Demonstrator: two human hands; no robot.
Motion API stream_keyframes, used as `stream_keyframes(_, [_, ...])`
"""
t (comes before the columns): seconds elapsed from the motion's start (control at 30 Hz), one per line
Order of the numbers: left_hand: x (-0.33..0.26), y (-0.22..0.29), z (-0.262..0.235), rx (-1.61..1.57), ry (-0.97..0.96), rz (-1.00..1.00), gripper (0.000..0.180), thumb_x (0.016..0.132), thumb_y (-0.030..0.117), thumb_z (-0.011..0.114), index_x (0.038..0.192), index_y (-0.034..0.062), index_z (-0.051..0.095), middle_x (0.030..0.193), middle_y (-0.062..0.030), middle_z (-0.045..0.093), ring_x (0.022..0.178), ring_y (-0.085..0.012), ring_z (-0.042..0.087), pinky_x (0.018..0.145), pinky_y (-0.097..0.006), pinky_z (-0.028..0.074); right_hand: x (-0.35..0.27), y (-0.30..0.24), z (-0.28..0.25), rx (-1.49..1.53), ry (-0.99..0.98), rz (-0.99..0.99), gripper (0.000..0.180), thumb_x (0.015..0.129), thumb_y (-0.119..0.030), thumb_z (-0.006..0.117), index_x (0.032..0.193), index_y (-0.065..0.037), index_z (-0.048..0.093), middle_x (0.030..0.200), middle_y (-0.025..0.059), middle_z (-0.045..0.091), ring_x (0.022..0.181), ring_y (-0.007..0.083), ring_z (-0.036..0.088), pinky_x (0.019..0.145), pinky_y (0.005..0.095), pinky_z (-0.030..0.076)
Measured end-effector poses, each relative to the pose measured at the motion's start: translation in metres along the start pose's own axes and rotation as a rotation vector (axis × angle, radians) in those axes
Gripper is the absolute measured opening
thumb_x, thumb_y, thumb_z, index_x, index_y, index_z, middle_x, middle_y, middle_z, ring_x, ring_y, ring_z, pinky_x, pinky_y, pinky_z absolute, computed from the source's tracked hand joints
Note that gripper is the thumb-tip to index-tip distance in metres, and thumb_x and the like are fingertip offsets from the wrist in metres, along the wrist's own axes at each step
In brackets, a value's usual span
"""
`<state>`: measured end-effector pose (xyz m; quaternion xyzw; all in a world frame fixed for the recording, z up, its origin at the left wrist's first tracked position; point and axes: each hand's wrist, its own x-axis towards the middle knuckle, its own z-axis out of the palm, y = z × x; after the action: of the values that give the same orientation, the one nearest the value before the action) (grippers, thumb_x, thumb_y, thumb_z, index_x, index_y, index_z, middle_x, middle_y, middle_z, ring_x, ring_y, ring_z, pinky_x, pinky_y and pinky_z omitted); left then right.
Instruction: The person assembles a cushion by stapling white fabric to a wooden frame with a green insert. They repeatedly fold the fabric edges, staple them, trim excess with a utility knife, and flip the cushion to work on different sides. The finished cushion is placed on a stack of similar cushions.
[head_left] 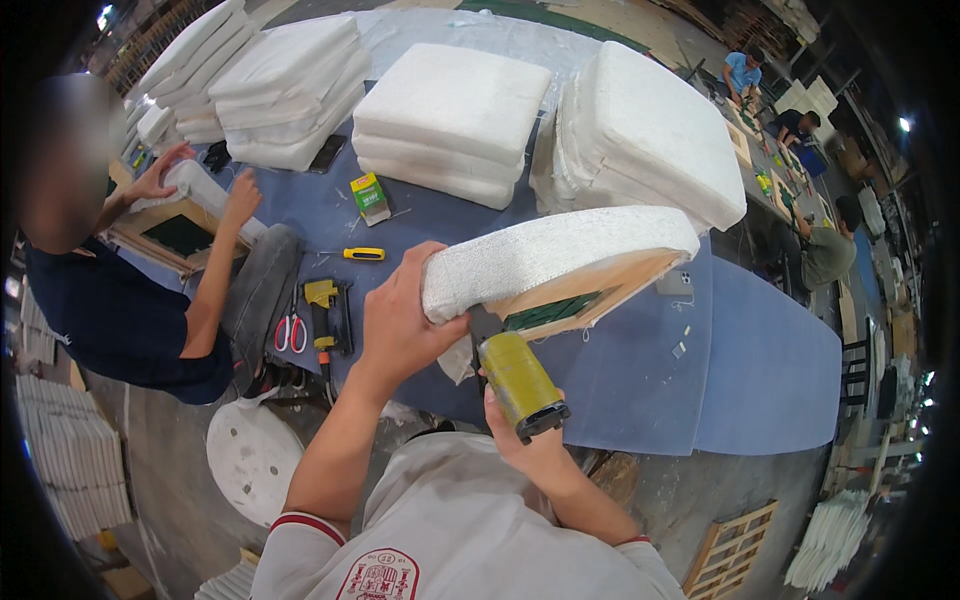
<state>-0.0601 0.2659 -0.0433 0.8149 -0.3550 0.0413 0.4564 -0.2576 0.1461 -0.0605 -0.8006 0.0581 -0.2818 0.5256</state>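
Observation:
My left hand (400, 315) grips the near left corner of a white fabric-covered seat cushion (560, 250), its fingers over the padded edge. The cushion is tilted up, so its wooden frame (590, 285) and dark green underside webbing (555, 312) show. In my right hand (530, 445) is a yellow and black staple gun (520, 380), its nose against or very near the underside of the frame close to my left hand. The staple gun hides most of my right fingers.
Stacked white cushions (450, 110) line the table's (770, 370) far side. Left of me lie a second staple gun (328, 315), red-handled scissors (291, 333), a yellow screwdriver (363, 254) and a green box (370, 198). A co-worker (130, 300) handles another cushion at the left. A round stool (255, 460) stands below.

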Motion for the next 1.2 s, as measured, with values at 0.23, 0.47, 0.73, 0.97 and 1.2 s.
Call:
stream_keyframes(0.23, [-0.001,0.004,-0.004,0.059,-0.039,0.001,0.080,0.076,0.026,0.095,0.147,0.0122,0.061,0.120,-0.0154,0.080,0.110,-0.0419,0.080,0.090,-0.049,0.063,-0.004,0.001,-0.002,-0.155,-0.011,-0.072,0.049,0.091,0.000,0.084,0.138,0.007,0.070,0.099,0.0145,0.083,0.078,0.0286,0.083,0.077,0.0341,0.065])
stream_keyframes(0.47, [-0.002,0.012,-0.002,0.028,-0.022,-0.042,0.081,0.072,0.018,0.094,0.146,0.0112,0.063,0.120,-0.0184,0.080,0.112,-0.0438,0.081,0.097,-0.047,0.063,-0.009,0.007,-0.009,-0.096,0.010,-0.099,0.049,0.092,0.001,0.083,0.138,0.008,0.070,0.102,0.0149,0.083,0.079,0.0272,0.084,0.076,0.0332,0.065])
stream_keyframes(0.73, [-0.003,0.012,-0.003,0.036,-0.014,-0.024,0.079,0.072,0.016,0.093,0.145,0.0113,0.063,0.119,-0.0190,0.080,0.111,-0.0442,0.081,0.096,-0.047,0.063,-0.008,0.012,-0.006,-0.142,-0.010,-0.129,0.055,0.093,0.000,0.084,0.143,0.011,0.065,0.101,0.0160,0.083,0.081,0.0283,0.085,0.077,0.0345,0.066])
stream_keyframes(0.97, [-0.005,0.007,-0.004,0.079,-0.018,0.024,0.079,0.075,0.030,0.098,0.144,0.0112,0.063,0.118,-0.0156,0.081,0.108,-0.0407,0.081,0.087,-0.049,0.063,-0.002,0.009,-0.008,-0.146,-0.052,-0.102,0.049,0.095,-0.002,0.083,0.141,0.009,0.068,0.099,0.0167,0.083,0.080,0.0312,0.084,0.077,0.0354,0.065])
stream_keyframes(1.2, [0.005,0.017,-0.012,0.049,-0.067,-0.027,0.081,0.069,0.025,0.101,0.142,0.0101,0.069,0.119,-0.0159,0.083,0.105,-0.0347,0.083,0.091,-0.042,0.064,0.002,0.013,-0.056,-0.077,-0.122,0.075,0.044,0.094,-0.014,0.090,0.133,0.001,0.077,0.104,0.0200,0.084,0.091,0.0380,0.084,0.083,0.0389,0.065])
